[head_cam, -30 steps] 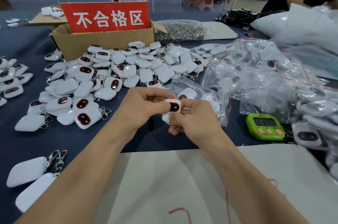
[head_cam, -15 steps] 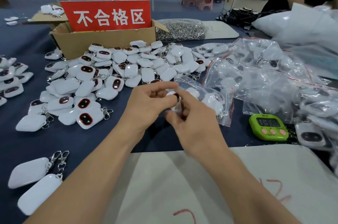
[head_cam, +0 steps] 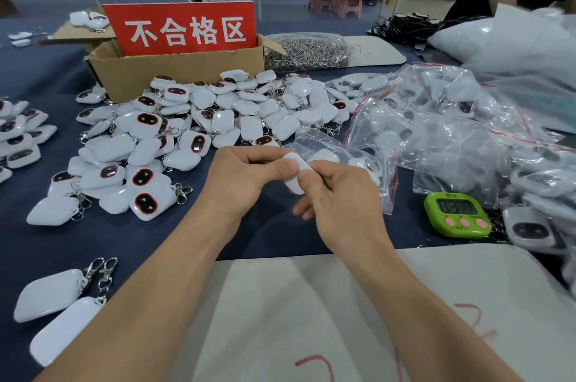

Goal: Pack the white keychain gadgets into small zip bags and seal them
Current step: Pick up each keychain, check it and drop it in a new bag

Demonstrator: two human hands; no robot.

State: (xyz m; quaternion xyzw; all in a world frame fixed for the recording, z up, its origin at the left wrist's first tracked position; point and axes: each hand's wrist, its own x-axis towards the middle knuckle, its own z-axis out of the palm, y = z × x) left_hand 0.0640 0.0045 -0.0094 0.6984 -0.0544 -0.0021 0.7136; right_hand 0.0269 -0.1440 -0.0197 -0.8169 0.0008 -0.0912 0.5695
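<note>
Both hands hold one white keychain gadget [head_cam: 295, 171] above the dark blue table, its plain white back facing me. My left hand [head_cam: 246, 179] pinches its left side between thumb and fingers. My right hand [head_cam: 339, 197] grips its right side with the thumb on top. A large heap of loose white gadgets [head_cam: 199, 129] with metal clips lies behind and to the left. Clear zip bags with red seal strips [head_cam: 436, 138], many holding gadgets, are piled to the right, one bag [head_cam: 358, 160] just behind my hands.
A cardboard box [head_cam: 174, 69] with a red sign stands at the back. A bag of metal clips [head_cam: 307, 51] lies beside it. A green timer [head_cam: 456, 214] sits at right. A white sheet [head_cam: 311, 319] covers the near table. Two gadgets [head_cam: 53, 313] lie near left.
The gadget has been turned over in my hands: its dark, red-rimmed face showed a second ago, now the white back faces up. Both hands stay close together.
</note>
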